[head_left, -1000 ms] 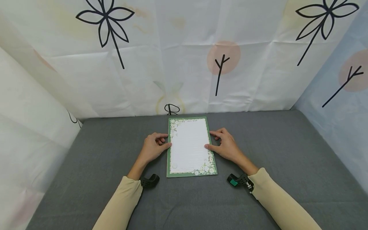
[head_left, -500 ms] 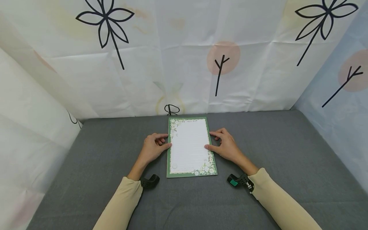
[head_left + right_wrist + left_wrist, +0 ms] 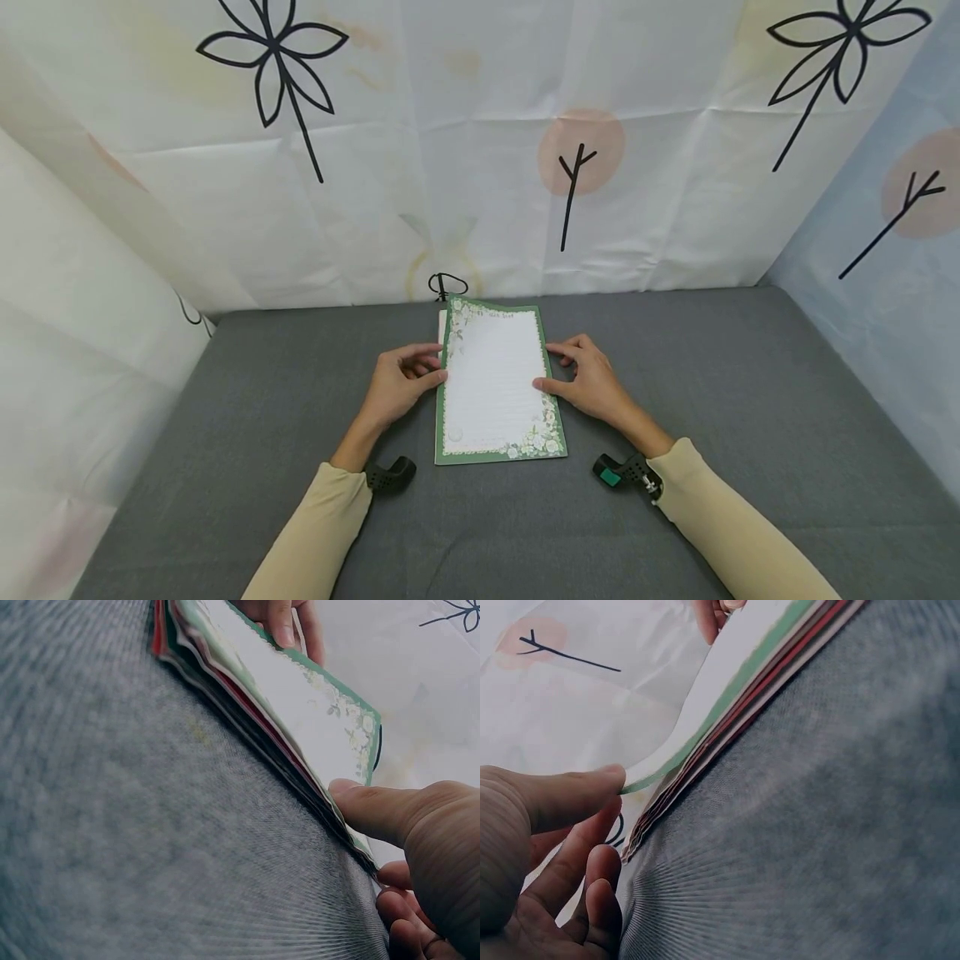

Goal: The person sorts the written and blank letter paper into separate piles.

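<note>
A stack of decorated writing paper (image 3: pixel 761 694) lies on the grey cloth, its layered edges showing green, red and pale. On top is a white lined sheet (image 3: pixel 495 375) with a green border and white flowers. My left hand (image 3: pixel 402 379) pinches this sheet's left edge between thumb and fingers, and the edge bends up off the stack. A cream strip of the sheet below (image 3: pixel 442 323) shows at the upper left. On the opposite side my right hand (image 3: pixel 588 381) grips the stack's right edge, its thumb (image 3: pixel 367 806) on top and fingers against the side.
The grey cloth-covered table (image 3: pixel 720 375) spreads around the stack. A white printed curtain (image 3: pixel 465 167) hangs right behind it, with another at the left and a bluish one (image 3: pixel 885 275) at the right. Black wrist devices (image 3: pixel 392 475) sit at both cuffs.
The top sheet's left edge has risen and shifted rightward in my left hand's fingers, uncovering a cream strip below. The right hand stays in place.
</note>
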A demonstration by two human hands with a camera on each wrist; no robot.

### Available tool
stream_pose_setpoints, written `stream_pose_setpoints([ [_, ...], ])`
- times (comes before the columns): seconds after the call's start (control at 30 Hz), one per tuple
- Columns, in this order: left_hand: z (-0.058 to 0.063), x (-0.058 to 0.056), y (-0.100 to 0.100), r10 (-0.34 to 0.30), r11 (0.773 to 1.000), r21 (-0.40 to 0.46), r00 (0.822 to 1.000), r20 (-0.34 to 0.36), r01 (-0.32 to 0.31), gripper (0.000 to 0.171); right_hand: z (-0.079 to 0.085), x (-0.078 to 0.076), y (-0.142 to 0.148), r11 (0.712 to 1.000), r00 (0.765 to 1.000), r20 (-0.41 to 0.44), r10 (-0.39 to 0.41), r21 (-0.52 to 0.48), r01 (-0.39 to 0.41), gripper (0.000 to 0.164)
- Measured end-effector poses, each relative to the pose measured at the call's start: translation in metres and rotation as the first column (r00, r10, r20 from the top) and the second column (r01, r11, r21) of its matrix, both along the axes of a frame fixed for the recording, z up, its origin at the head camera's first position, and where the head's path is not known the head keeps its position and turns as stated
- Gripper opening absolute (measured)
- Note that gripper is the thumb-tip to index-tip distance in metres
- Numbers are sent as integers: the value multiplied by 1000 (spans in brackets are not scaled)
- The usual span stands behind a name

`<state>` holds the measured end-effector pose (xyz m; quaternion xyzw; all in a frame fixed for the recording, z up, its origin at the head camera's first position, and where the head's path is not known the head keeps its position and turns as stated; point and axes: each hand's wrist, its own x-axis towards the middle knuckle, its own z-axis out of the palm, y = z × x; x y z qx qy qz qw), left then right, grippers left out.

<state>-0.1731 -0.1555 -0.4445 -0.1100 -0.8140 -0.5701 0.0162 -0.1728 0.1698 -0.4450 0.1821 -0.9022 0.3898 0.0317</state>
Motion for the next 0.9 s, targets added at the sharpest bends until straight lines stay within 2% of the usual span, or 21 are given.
stream_pose_setpoints([
  [0.2, -1, -1, -1, -10, 1000, -9, 1000, 26, 10, 36, 0, 0, 0, 1000, 1000, -2, 3, -2, -3, 61],
  [0.4, 0, 1, -2, -23, 999, -31, 999, 42, 24, 27, -1, 0, 0, 1000, 1000, 0, 7, -12, -7, 61],
  [0.73, 3, 0, -3, -14, 1000, 25, 998, 55, 13, 17, -2, -2, -1, 1000, 1000, -14, -16, -24, 16, 57],
  [0.9, 4, 0, -3, -8, 999, 36, 998, 67, 6, 16, -3, -3, 0, 997, 1000, -28, -14, -77, 11, 51],
])
